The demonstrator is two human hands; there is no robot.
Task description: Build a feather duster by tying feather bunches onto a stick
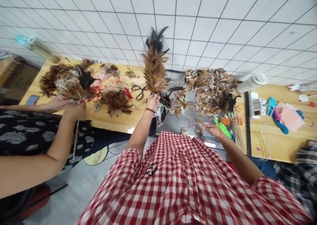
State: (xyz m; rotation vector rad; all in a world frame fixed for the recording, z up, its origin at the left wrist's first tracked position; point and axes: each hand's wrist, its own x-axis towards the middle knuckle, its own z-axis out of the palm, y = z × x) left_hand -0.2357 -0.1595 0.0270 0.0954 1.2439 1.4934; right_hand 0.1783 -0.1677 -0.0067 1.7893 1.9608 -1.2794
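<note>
No word, brand or number can be read with certainty. Orange characters [225, 121], boxy in shape, stand just beyond the right hand [212, 131] at that end of the worktop [119, 123], with more orange marks just beside them, all too blurred to make out. The checked shirt [173, 182] bears a small black print [151, 169], its lettering illegible. Reddish writing, also unreadable, runs across the pale yellow-green round panel [95, 157] below the worktop.

The left hand [153, 100] grips an upright feather bundle [155, 69]
</note>
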